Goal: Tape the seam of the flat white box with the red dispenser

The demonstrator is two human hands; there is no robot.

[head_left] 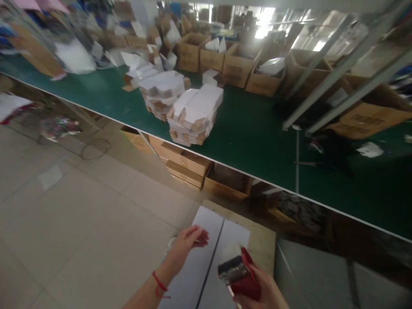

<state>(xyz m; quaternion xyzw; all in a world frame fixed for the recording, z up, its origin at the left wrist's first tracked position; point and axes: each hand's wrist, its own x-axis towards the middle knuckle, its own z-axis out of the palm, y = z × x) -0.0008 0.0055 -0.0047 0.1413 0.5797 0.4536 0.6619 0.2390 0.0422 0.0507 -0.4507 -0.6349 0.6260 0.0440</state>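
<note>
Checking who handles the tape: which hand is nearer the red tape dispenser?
Right. The right hand grips the red tape dispenser; the left hand rests apart to its left, on the white carton.

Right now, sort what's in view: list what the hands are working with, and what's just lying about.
In hand:
- left hand on the white box flaps
- right hand holding the red tape dispenser

Lying about:
- stacks of flat white cartons on the green table
- brown cardboard boxes behind

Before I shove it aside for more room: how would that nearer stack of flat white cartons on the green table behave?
The nearer stack looks uneven and leaning, so upper sheets would probably slide off. Flat cardboard is likely light singly, fairly heavy together.
</note>
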